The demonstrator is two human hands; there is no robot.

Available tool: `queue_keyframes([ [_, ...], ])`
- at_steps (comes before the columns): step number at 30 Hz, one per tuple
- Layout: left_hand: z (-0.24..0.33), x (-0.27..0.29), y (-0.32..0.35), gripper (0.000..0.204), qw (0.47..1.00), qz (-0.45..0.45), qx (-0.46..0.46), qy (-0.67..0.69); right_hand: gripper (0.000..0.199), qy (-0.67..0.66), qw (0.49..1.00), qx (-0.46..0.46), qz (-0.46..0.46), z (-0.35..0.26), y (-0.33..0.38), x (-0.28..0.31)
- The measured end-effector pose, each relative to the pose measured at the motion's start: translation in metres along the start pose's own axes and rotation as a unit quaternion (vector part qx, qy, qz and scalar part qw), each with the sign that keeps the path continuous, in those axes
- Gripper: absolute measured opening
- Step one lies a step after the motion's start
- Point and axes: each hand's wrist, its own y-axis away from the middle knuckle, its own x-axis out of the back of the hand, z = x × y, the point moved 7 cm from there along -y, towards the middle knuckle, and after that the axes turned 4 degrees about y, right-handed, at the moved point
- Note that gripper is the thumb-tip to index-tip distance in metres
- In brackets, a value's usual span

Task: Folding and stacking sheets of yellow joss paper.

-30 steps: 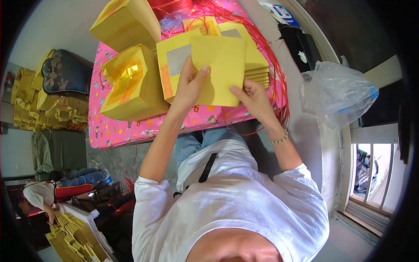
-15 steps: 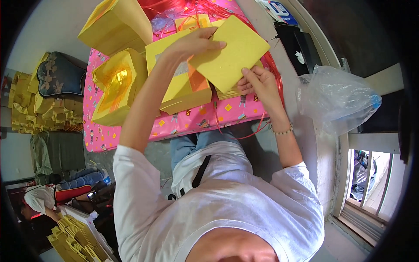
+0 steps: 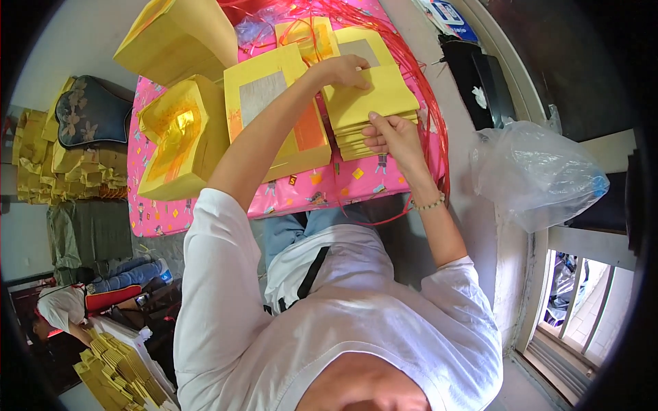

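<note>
My left hand [image 3: 341, 70] lies fingers-down on the top sheet of a stack of yellow paper sheets [image 3: 373, 103] on the pink patterned table [image 3: 329, 185]. My right hand [image 3: 394, 137] grips the near edge of that same stack with thumb and fingers. To the left of the stack lies a larger yellow sheet with a silver square and an orange patch [image 3: 274, 109], partly under my left forearm.
Folded yellow paper shapes [image 3: 178, 137] [image 3: 181, 38] sit at the table's left and far left. Red strings [image 3: 418, 75] trail around the stack. A clear plastic bag [image 3: 534, 175] lies at the right. Another person [image 3: 58, 312] works at lower left beside more yellow paper [image 3: 116, 373].
A yellow sheet held up in both hands has come down onto the stack. My left hand now presses on top, and my right hand has moved to the stack's near edge.
</note>
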Motion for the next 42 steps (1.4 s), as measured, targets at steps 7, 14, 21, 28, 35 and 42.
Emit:
queue_keyframes([
  [7, -0.023, -0.02, -0.001, 0.052, 0.998, 0.014, 0.038, 0.039, 0.031, -0.017, 0.999, -0.025, -0.011, 0.014, 0.005, 0.0],
  [14, -0.012, -0.021, 0.009, 0.05, 0.998, 0.012, 0.051, 0.045, 0.025, 0.241, 0.952, 0.155, 0.108, -0.037, 0.006, 0.039],
  [21, 0.003, -0.023, 0.015, 0.059, 0.998, 0.033, 0.049, 0.025, 0.032, 0.535, 0.731, 0.405, 0.122, -0.034, 0.011, -0.002],
  [28, 0.006, -0.038, 0.008, 0.063, 0.989, 0.072, 0.028, -0.123, 0.041, 0.601, 0.684, 0.394, 0.126, 0.001, 0.015, -0.009],
  [35, 0.018, -0.031, 0.024, 0.064, 0.966, 0.139, 0.057, -0.21, 0.039, 0.587, 0.698, 0.395, 0.109, -0.006, 0.01, -0.004],
  [42, 0.029, -0.013, 0.048, 0.047, 0.954, 0.242, -0.028, -0.173, 0.032, 0.542, 0.724, 0.413, 0.105, -0.043, 0.013, -0.011],
])
